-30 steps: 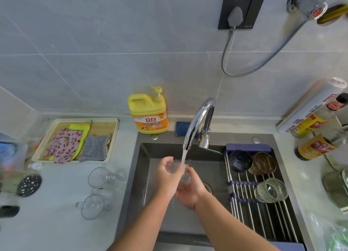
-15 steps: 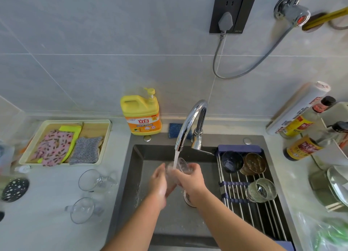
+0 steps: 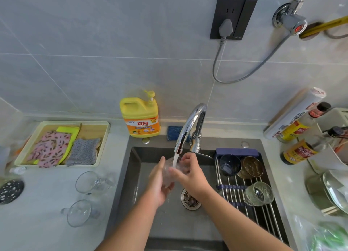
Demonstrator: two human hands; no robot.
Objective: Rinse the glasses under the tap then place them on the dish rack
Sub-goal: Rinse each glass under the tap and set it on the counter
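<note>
Water runs from the chrome tap (image 3: 190,126) into a clear glass (image 3: 170,170) held over the dark sink (image 3: 135,168). My left hand (image 3: 160,183) cups the glass from the left and below. My right hand (image 3: 190,172) grips its rim from the right, fingers curled over the edge. On the dish rack (image 3: 235,196) across the sink's right side lie a dark blue glass (image 3: 230,165), a brown glass (image 3: 252,168) and a clear ribbed glass (image 3: 258,194). Two clear glass mugs (image 3: 88,182) (image 3: 81,213) lie on the counter to the left.
A yellow detergent bottle (image 3: 140,117) and a blue sponge (image 3: 174,133) stand behind the sink. A tray of cloths (image 3: 62,143) sits at the left. Sauce bottles (image 3: 299,151) and a pot lid (image 3: 335,192) crowd the right counter. The drain (image 3: 189,199) is below my hands.
The glass has been turned between my hands under the stream; my right hand has moved from beneath it to over its rim, and my left hand has shifted lower along its side.
</note>
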